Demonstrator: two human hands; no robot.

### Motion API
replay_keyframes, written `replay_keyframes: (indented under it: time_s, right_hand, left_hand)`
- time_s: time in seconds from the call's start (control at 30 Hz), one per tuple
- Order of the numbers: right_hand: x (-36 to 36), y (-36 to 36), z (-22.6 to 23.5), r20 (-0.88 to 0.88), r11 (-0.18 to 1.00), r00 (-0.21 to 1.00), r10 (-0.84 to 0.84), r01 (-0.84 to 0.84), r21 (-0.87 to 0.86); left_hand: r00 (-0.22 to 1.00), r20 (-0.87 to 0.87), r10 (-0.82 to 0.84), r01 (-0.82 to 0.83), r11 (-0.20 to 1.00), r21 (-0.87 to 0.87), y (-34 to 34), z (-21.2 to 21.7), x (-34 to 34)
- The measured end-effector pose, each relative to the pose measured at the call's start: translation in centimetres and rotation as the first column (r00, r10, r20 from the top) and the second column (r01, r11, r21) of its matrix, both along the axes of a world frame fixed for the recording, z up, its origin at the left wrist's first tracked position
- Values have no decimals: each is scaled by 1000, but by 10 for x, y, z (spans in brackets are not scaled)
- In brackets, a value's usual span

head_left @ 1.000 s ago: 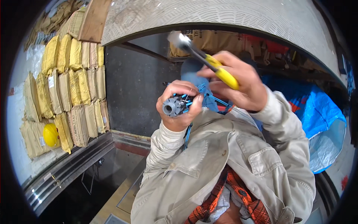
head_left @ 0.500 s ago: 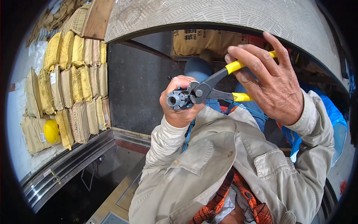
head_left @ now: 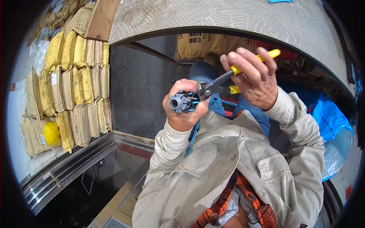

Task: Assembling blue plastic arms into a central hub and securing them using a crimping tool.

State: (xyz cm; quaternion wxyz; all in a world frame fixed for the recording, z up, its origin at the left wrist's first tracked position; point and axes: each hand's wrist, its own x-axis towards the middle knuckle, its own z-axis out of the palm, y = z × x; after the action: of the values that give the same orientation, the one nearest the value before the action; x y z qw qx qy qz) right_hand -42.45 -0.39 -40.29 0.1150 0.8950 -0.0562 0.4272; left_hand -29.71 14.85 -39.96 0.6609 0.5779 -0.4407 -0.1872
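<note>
Sacks [head_left: 68, 87] upper left; left hand [head_left: 180, 121] grips tube [head_left: 184, 102], right hand [head_left: 254, 78] holds cutters [head_left: 220, 80] at strands [head_left: 195, 102], contact unclear; likely trimming, next needing steadiness.

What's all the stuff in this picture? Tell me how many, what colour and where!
Pliers: 1, dark metal with yellow handles, middle
Tube-ended part: 1, grey, left of the pliers
Strands: several, blue, around that part
Paper sacks: many, tan and yellow, mostly stacked left
Helmet-like thing: 1, yellow, against the sacks
Board: 1, brown wood, upper left
Slab: 1, grey, patterned, top
Plastic sheeting: count unclear, blue and whitish, right
Jacket: 1, beige, worn
Left hand: 1, bare, around the grey part
Right hand: 1, bare, holding the pliers
</note>
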Motion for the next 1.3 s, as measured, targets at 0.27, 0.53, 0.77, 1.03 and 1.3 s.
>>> replay_keyframes:
  time_s: [0.27,0.53,0.77,1.03,1.3]
  right_hand:
    - [20,-19,14,250,913,964,-87,178,-366]
    - [28,-18,4,300,903,950,-85,201,-379]
    - [17,-15,9,76,940,996,-44,67,-336]
    - [-21,-27,73,-633,896,640,436,-241,374]
    - [-41,-23,48,424,-548,349,836,572,610]
  left_hand:
    - [997,-53,-59,56,997,-58,-3,-1,4]
    - [998,-43,-52,50,998,-40,-4,0,6]
    - [999,-26,44,-44,999,-24,-2,1,4]
    - [993,-79,-93,91,995,-27,11,-7,7]
    - [909,-25,-417,415,908,-54,12,0,8]
